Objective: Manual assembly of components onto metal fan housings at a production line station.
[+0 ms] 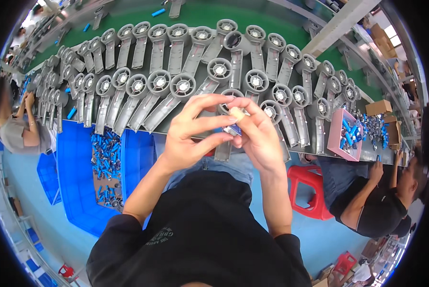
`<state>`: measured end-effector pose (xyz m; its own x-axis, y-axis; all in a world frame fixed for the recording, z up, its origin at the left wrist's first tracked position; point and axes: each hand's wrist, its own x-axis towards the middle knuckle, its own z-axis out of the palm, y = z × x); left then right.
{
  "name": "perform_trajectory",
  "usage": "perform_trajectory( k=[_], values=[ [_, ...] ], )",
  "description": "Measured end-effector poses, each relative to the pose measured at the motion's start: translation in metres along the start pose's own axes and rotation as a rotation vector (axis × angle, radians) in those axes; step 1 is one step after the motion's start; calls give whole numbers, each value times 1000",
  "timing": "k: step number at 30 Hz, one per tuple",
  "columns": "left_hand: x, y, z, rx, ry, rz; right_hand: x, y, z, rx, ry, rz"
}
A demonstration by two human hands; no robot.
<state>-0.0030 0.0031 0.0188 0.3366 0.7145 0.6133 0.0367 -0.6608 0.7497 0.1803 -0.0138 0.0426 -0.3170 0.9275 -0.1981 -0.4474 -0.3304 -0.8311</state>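
Note:
My left hand (pixel 190 131) and my right hand (pixel 260 136) meet above the near edge of the bench. Between their fingertips is a small silver-and-blue part (pixel 232 129), mostly covered, so its kind is unclear. Both hands are closed on it, thumbs and fingers pinched together. A pale yellow spot (pixel 237 113) shows at the right hand's fingers; I cannot tell whether it is a finger cover. Just under the hands lies a grey handheld-fan housing (pixel 222 152), partly hidden. Behind it, several more grey fan housings (pixel 183 86) with round heads and open handles lie in rows.
Blue bins (pixel 80 177) stand at left, beside a heap of blue batteries with wires (pixel 107 155). A pink box (pixel 341 131) of blue batteries sits at right. Co-workers sit at left (pixel 25 124) and right (pixel 374 196), near a red stool (pixel 307 191).

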Motion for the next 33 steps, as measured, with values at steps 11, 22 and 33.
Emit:
perform_trajectory(
  k=[11,22,33],
  values=[
    [-24,16,-23,-619,-13,-750,-18,24,-38,-651,276,-218],
    [-35,-8,27,641,-129,-147,-15,49,-24,-896,282,-432],
    [-26,-1,16,-215,89,-860,8,77,-25,-1115,374,-815]
  ],
)
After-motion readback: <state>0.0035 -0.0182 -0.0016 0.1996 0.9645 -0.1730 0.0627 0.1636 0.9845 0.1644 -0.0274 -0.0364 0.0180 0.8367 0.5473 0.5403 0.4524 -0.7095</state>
